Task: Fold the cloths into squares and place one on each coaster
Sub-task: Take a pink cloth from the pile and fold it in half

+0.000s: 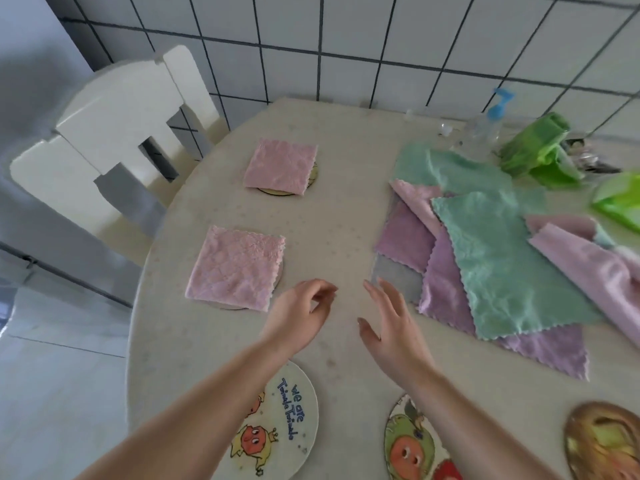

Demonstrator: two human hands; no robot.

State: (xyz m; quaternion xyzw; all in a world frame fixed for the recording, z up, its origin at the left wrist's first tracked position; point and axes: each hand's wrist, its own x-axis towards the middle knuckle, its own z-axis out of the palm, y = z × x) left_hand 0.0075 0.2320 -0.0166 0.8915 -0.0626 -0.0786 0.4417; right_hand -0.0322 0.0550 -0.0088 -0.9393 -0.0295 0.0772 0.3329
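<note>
head | left hand (298, 318) loosely curled, empty | right hand (393, 329) spread, empty, its fingertips nearly touching the unfolded cloth pile (502, 258) | two folded pink cloths (237, 268) lie beyond left fingers, covering coasters | three bare coasters (277, 420) sit behind wrists, likely awaiting cloths

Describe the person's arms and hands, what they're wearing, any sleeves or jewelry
Both forearms are bare as far as the frame shows, with no sleeves in view. The left hand and the right hand wear no gloves, and no rings, watch or bracelet show on the fingers or wrists. The nails look short and unpainted, though blur makes that uncertain.
</note>
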